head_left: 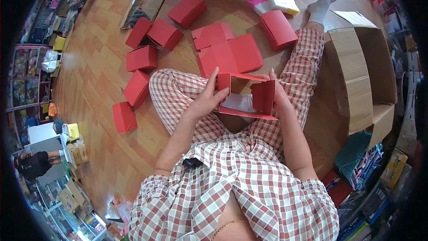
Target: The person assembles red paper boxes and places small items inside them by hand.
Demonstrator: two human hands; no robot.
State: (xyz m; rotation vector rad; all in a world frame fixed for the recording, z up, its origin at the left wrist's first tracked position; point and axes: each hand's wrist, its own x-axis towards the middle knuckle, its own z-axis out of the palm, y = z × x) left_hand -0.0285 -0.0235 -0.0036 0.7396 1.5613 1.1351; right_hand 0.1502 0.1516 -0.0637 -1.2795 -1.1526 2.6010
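Between both hands, above my lap, is a red cardboard box (264, 99) with its ends open, so I see through it to a sock below. My left hand (208, 99) grips the box's left side, thumb on the near face. Around its right side my right hand (279, 93) is closed, with some fingers hidden behind the cardboard. Just beyond the hands lies a stack of flat red box blanks (240, 54) on the floor.
Several folded red boxes (141, 58) form an arc to the left, and another red box (278, 29) lies beyond my right knee. A large open cardboard carton (356, 80) stands at right. White-and-yellow packs (283, 2) and flattened cardboard (151, 0) lie farther off. At left sits a person (35, 165).
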